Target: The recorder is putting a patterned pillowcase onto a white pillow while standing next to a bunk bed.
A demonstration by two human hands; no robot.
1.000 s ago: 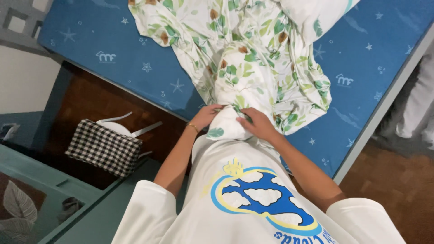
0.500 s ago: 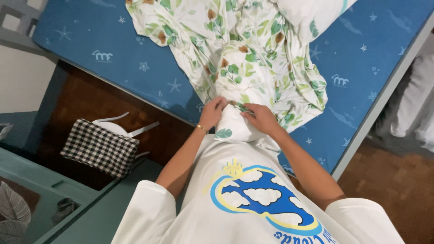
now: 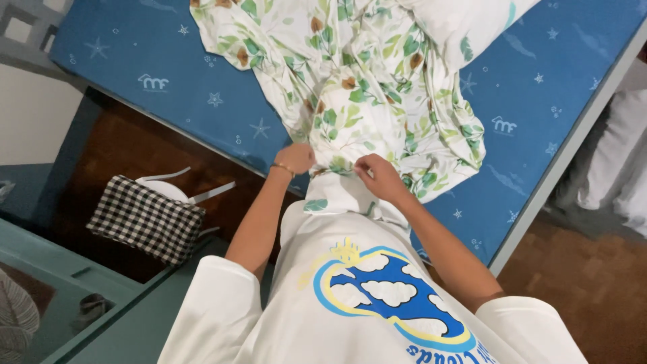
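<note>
A white sheet printed with green and brown leaves lies bunched on a blue mattress with star patterns. Its near end hangs down to my chest. My left hand pinches the sheet's left edge, a thin bracelet on the wrist. My right hand grips the fabric a little to the right and lower. Both hands hold the same gathered end, close together. I wear a white shirt with a blue and yellow cloud print.
A black-and-white checked bag sits on the brown floor at the left beside a white object. A teal cabinet edge runs along the lower left. White pillows lie on the floor at the right.
Both hands have lifted slightly, away from my chest and up the sheet, still gripping its gathered end. The sheet has shifted a little with them.
</note>
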